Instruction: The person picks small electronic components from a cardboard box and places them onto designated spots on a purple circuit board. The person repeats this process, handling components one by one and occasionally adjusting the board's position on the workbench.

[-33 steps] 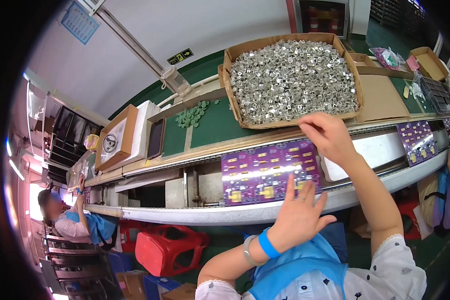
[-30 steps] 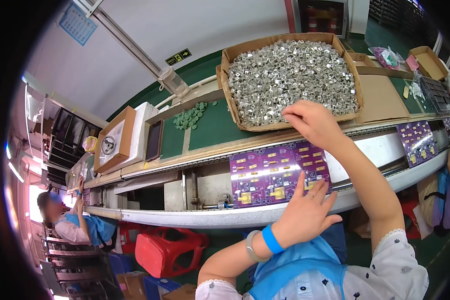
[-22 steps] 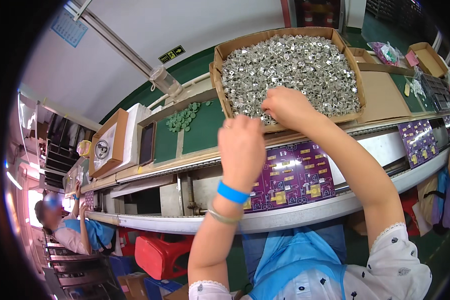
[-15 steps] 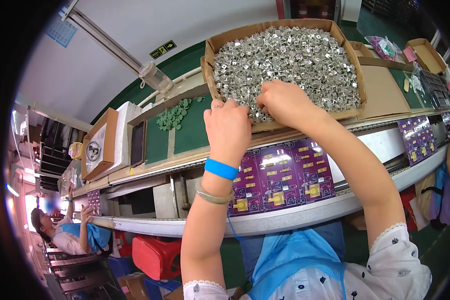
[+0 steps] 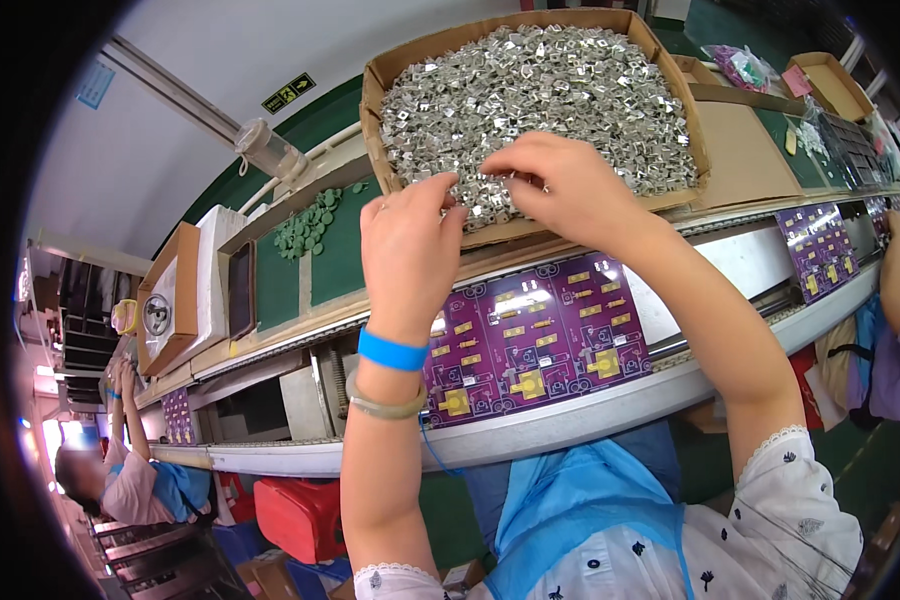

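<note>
Just past the worker's blue apron (image 5: 590, 500), a purple circuit board (image 5: 530, 340) lies on the conveyor (image 5: 300, 458). Beyond it, the left hand (image 5: 410, 245) bends by the near left corner of a cardboard box (image 5: 372, 120), thumb and fingers close together. The right hand (image 5: 578, 192) curls over the metal pieces (image 5: 540, 90) heaped inside, thumb slightly off the forefinger. I can't tell whether either holds a piece. Green discs (image 5: 305, 225) lie left of the box, a clear jar (image 5: 270, 152) farther back.
</note>
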A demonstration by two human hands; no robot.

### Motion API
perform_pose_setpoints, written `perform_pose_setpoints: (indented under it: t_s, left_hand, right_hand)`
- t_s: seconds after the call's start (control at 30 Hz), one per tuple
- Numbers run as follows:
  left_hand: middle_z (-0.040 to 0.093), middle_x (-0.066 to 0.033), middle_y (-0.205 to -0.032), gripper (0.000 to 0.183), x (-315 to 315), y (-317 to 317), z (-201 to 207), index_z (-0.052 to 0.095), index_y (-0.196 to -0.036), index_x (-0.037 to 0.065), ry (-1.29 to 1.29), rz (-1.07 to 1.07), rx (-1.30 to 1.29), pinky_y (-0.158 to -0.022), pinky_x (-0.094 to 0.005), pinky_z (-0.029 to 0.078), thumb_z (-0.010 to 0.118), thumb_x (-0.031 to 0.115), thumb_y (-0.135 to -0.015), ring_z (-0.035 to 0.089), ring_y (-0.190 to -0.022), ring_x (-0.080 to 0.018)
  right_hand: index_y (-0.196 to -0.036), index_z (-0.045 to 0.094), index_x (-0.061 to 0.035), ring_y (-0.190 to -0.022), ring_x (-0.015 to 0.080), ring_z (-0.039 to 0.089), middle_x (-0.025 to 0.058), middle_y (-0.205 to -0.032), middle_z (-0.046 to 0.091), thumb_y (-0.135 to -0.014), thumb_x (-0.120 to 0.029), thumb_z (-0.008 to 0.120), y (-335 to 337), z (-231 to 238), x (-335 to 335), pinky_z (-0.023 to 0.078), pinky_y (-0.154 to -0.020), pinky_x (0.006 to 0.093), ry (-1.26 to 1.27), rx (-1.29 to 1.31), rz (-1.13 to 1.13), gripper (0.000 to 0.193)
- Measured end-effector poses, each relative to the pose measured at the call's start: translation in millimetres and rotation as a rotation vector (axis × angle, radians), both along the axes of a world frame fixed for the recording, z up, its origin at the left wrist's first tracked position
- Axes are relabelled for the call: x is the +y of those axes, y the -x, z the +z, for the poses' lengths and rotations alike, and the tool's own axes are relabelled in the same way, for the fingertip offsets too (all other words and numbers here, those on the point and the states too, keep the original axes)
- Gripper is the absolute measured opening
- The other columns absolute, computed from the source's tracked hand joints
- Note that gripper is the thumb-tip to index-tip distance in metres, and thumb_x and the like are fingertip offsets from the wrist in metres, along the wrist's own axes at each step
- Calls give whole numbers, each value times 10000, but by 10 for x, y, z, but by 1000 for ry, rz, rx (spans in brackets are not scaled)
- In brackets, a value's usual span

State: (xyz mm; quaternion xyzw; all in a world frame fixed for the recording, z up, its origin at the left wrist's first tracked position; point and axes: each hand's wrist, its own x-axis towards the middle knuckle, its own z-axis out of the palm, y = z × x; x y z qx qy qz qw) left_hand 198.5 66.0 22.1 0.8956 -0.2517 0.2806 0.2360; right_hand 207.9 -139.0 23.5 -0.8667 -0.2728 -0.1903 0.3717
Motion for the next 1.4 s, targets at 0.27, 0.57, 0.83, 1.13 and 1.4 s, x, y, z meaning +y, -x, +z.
perform_pose_setpoints:
  t_s: [0.27,0.57,0.83,1.13,1.4]
  left_hand:
    - [711,-74,-916,168,-146,777,98,706,-1030,-11,546,-286,876,-740,-268,548,745,25,-870,685,-823,-137]
    - [708,-26,-933,260,-227,784,-184,727,-1140,2,589,-271,1121,-767,-223,537,744,-1,-881,668,-854,-84]
    - [683,-5,-843,269,-278,760,-208,742,-1126,20,609,-310,1170,-657,-219,494,786,79,-868,609,-733,-65]
    - [733,-69,-951,269,-317,689,-213,716,-1150,-11,450,-249,1139,-743,-242,546,734,7,-882,679,-792,-114]
    - [660,-130,-919,185,-487,688,-360,736,-1052,28,-63,-265,475,-705,-374,546,664,-9,-886,682,-795,-310]
  right_hand:
    - [-1023,735,-56,-880,289,680,110,-959,701,-869,-77,677,704,-157,-746,552,-775,367,24,116,83,166]
    - [-928,710,-67,-901,315,676,84,-927,705,-836,-88,697,681,-524,-872,533,-815,433,286,63,63,95]
    - [-906,708,-68,-902,308,671,81,-910,702,-822,-84,702,655,-556,-888,523,-823,425,257,112,99,86]
    - [-983,715,-77,-939,303,658,63,-989,692,-841,-95,705,729,-493,-906,523,-827,423,180,87,27,144]
    - [-960,719,-75,-916,293,666,67,-983,700,-825,-74,708,750,-449,-912,530,-810,405,74,11,13,136]
